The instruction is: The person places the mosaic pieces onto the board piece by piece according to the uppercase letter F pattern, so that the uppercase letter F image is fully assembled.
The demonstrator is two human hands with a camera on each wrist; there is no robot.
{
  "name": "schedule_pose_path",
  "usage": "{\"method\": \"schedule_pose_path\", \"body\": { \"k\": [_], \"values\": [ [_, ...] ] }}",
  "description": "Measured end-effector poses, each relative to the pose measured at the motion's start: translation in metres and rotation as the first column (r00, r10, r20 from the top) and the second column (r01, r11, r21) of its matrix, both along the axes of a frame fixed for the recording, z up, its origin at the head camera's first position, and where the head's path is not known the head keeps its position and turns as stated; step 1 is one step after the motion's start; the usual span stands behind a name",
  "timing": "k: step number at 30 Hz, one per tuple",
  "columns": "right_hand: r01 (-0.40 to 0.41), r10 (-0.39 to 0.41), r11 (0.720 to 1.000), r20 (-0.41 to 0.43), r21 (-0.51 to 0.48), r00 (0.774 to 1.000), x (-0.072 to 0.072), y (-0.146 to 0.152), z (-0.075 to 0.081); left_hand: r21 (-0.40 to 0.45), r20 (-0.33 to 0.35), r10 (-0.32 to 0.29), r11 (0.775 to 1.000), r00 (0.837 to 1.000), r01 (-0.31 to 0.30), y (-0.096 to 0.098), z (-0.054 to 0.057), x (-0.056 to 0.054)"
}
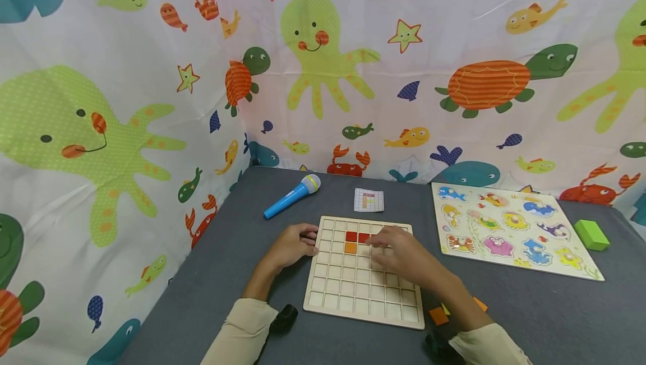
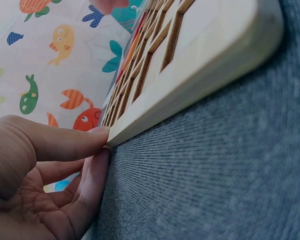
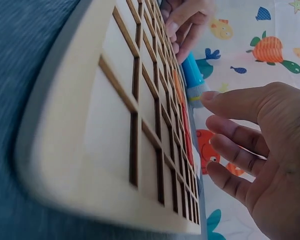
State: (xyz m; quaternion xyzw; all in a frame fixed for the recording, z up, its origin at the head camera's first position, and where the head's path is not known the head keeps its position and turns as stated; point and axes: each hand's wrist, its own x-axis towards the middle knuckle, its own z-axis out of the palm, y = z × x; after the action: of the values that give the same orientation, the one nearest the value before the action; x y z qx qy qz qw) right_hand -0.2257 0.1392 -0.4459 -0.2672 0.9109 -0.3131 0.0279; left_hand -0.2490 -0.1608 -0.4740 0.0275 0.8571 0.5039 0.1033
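Note:
A wooden grid board point(image 1: 348, 287) lies on the grey table, with two red square tiles point(image 1: 351, 236) side by side and an orange square tile point(image 1: 350, 248) just below the left one. My left hand point(image 1: 294, 248) pinches the board's left edge; in the left wrist view the thumb point(image 2: 70, 142) lies at the top of the edge and a finger beneath it. Over the board's upper right part hovers my right hand point(image 1: 398, 250), near the red tiles. Its fingers point(image 3: 235, 155) are spread and loosely bent in the right wrist view, holding nothing.
Behind the board lie a blue toy microphone point(image 1: 287, 201) and a small printed pattern card point(image 1: 369, 200). To the right are a sea-animal puzzle board point(image 1: 474, 225) and a green block point(image 1: 591, 235). Loose orange tiles point(image 1: 438, 315) lie by my right forearm.

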Motion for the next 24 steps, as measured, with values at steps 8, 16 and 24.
{"method": "schedule_pose_path", "body": {
  "k": [8, 16, 24],
  "values": [
    [0.026, -0.026, 1.0, 0.014, 0.011, 1.0, 0.011, 0.027, 0.005, 0.006, -0.006, -0.009, 1.0, 1.0, 0.009, 0.001, -0.001, 0.0],
    [0.061, -0.061, 0.997, 0.004, 0.055, 0.998, 0.023, 0.054, 0.007, 0.014, -0.005, -0.008, 1.0, 1.0, 0.009, 0.0, -0.002, 0.001],
    [0.111, -0.114, 0.991, 0.04, 0.073, 0.993, 0.032, 0.085, 0.009, 0.014, -0.008, -0.007, 1.0, 1.0, 0.007, -0.001, -0.004, 0.0]
  ]
}}
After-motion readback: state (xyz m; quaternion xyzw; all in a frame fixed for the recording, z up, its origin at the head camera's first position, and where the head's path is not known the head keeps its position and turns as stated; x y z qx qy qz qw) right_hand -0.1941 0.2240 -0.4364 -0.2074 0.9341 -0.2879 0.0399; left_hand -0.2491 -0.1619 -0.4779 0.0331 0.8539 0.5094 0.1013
